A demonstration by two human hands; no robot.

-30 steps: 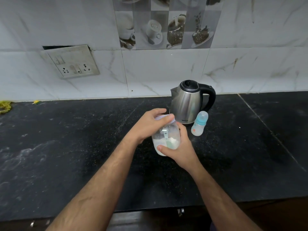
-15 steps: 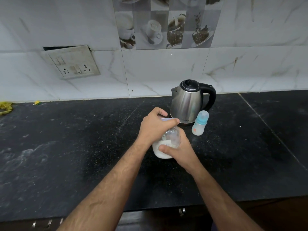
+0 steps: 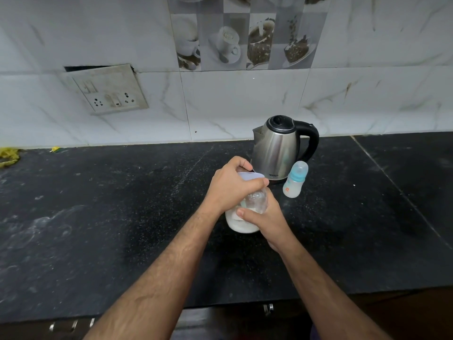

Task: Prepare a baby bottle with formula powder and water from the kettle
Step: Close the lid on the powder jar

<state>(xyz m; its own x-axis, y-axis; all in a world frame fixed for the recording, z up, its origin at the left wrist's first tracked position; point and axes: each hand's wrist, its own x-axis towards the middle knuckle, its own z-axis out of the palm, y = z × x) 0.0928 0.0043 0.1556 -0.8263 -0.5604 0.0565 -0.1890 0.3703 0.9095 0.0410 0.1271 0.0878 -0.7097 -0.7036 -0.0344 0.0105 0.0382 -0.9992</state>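
A clear jar [image 3: 245, 220] holding white formula powder rests on the black counter [image 3: 122, 217] in front of me. My right hand [image 3: 266, 220] wraps around its body from the right. My left hand [image 3: 231, 186] grips its pale lid [image 3: 250, 176] from above. Behind the jar stands a steel kettle [image 3: 277, 150] with a black lid and handle. To the kettle's right front stands a small baby bottle [image 3: 295, 179] with a teal collar and a clear cap on. A scoop shape shows faintly inside the jar.
A switch and socket plate [image 3: 107, 90] hangs tilted on the tiled wall at the left. Yellow scraps [image 3: 8, 155] lie at the counter's far left. Drawer handles [image 3: 268, 309] show below the counter's front edge.
The jar has come down from mid-air to the counter. My left hand has turned over the lid and covers more of it.
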